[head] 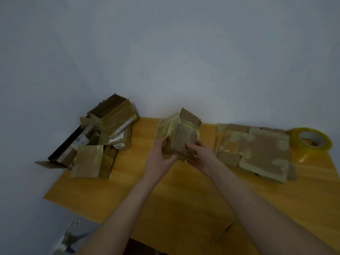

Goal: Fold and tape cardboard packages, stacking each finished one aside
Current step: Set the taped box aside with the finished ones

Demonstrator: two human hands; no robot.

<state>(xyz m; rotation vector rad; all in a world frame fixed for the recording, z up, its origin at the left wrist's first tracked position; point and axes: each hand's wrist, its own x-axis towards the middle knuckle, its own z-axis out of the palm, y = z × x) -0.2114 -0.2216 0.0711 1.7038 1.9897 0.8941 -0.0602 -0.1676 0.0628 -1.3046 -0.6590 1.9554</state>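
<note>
Head view: left hand (160, 155) and right hand (199, 155) both grip one taped box (184, 138); one tape roll (312, 139) lies far right.

Left hand (161, 153): bare from fingertips to wrist, with the back of the hand and the thumb facing the camera.
Right hand (199, 155): bare as well, showing the thumb and the knuckle side.
Left forearm (121, 208): bare and slender, uncovered all the way to the bottom edge of the picture.
Right forearm (257, 205): also bare, and it looks broader towards the lower right corner, where the wide lens stretches it.
Clothing: cannot tell, since only the hands and forearms come into view.
Fine detail: the picture is dim and soft, so nails and any marks are too blurred to make out.
</note>
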